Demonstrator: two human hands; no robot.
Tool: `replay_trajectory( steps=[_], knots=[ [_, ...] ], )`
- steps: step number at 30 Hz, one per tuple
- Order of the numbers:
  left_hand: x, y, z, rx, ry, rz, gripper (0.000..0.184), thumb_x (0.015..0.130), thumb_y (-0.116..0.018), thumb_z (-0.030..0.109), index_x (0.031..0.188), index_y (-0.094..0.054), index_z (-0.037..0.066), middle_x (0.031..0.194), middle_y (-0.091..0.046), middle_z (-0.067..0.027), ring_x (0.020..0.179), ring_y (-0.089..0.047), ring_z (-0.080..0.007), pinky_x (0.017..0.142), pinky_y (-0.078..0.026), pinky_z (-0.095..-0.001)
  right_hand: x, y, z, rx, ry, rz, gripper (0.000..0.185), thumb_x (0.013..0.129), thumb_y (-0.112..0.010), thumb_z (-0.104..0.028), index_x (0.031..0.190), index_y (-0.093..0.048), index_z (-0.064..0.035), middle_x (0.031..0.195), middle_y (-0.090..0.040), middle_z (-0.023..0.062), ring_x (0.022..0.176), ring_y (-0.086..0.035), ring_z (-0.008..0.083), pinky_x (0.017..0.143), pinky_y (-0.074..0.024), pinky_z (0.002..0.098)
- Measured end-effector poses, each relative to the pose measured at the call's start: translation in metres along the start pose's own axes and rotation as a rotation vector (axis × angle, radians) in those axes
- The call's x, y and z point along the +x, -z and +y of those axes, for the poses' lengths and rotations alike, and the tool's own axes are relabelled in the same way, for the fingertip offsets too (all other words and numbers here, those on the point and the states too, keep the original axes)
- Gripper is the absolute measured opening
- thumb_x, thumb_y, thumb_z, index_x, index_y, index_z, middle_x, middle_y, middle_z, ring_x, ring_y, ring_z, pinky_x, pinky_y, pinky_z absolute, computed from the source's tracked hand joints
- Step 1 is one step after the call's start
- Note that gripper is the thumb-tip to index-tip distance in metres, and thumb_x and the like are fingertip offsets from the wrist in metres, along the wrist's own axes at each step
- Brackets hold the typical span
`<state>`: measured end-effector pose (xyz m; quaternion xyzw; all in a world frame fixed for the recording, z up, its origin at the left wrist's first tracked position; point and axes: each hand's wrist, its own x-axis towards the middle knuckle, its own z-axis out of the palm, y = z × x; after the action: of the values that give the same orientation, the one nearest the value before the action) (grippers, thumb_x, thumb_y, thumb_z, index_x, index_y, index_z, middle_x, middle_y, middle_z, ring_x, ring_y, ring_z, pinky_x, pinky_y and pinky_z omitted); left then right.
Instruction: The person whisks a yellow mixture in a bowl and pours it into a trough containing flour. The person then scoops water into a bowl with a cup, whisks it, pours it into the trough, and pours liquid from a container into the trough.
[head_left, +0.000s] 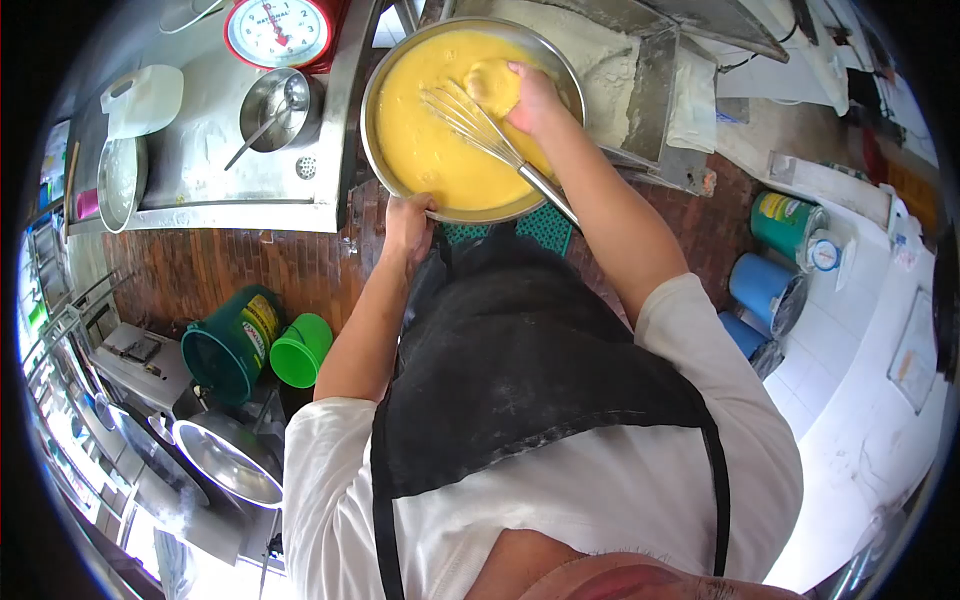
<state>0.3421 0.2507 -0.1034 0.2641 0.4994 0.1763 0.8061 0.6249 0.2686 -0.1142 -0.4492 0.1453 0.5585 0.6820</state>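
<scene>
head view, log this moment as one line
left grip: on rim of round metal bowl | right grip: at yellow-coated object, unclear what | silver wire whisk: across yellow liquid

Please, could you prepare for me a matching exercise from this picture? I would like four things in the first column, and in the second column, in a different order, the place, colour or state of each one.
Column 1
1. whisk
2. kitchen scale
3. left hand
4. small bucket

Column 2
A. bright green
B. at the near rim of the large bowl
C. wires over the yellow mixture, handle across the rim
D. red, with a white dial

Right pairs: 1-C, 2-D, 3-B, 4-A
</scene>
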Motion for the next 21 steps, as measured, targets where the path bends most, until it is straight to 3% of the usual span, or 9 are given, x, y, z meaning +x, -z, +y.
replay_trajectory(
  steps=[3,6,12,15,21],
  knots=[
    [-0.009,-0.014,0.01,-0.057,-0.026,0.001,0.023,0.075,-0.051,-0.009,0.098,-0.056,-0.01,0.092,-0.059,-0.013,0.082,-0.06,-0.0227,0.074,-0.05,-0.036,-0.027,-0.008,-0.003,0.021,-0.062,-0.162,0.045,0.101,-0.033,-0.021,0.13,-0.043,0.0124,0.126,-0.055,0.0313,0.111,-0.059,0.0435,0.098,-0.0498,0.0526],
    [-0.011,-0.016,0.012,-0.079,-0.005,0.016,0.022,0.076,-0.052,-0.009,0.097,-0.055,-0.011,0.092,-0.059,-0.0134,0.083,-0.06,-0.0233,0.076,-0.05,-0.0357,-0.043,-0.013,-0.004,0.005,-0.065,-0.183,0.049,0.101,-0.025,-0.021,0.128,-0.04,0.017,0.122,-0.054,0.0366,0.108,-0.059,0.0473,0.098,-0.0503,0.0523],
    [-0.005,-0.011,0.006,-0.074,-0.032,-0.006,0.024,0.074,-0.051,-0.009,0.098,-0.055,-0.011,0.092,-0.059,-0.0136,0.083,-0.061,-0.0237,0.075,-0.051,-0.0368,-0.065,-0.018,-0.013,-0.071,-0.025,-0.271,0.049,0.101,-0.028,-0.023,0.126,-0.046,0.0149,0.124,-0.056,0.0364,0.115,-0.057,0.0473,0.102,-0.0476,0.0521],
    [-0.008,-0.013,0.01,-0.046,-0.026,-0.003,0.024,0.074,-0.051,-0.009,0.097,-0.055,-0.01,0.091,-0.059,-0.0126,0.081,-0.06,-0.0226,0.073,-0.051,-0.0363,-0.068,-0.015,-0.015,-0.097,-0.001,-0.343,0.051,0.099,-0.033,-0.024,0.131,-0.046,0.0124,0.135,-0.05,0.0334,0.124,-0.052,0.0461,0.108,-0.0412,0.0502],
    [-0.001,-0.003,0.005,-0.015,0.014,-0.017,0.025,0.074,-0.051,-0.009,0.098,-0.055,-0.009,0.09,-0.059,-0.0115,0.079,-0.06,-0.0219,0.071,-0.051,-0.0351,-0.076,-0.012,-0.021,-0.2,0.057,-0.419,0.051,0.098,-0.041,-0.029,0.132,-0.048,0.0087,0.135,-0.053,0.028,0.124,-0.054,0.0386,0.107,-0.0421,0.0471]
  ],
)
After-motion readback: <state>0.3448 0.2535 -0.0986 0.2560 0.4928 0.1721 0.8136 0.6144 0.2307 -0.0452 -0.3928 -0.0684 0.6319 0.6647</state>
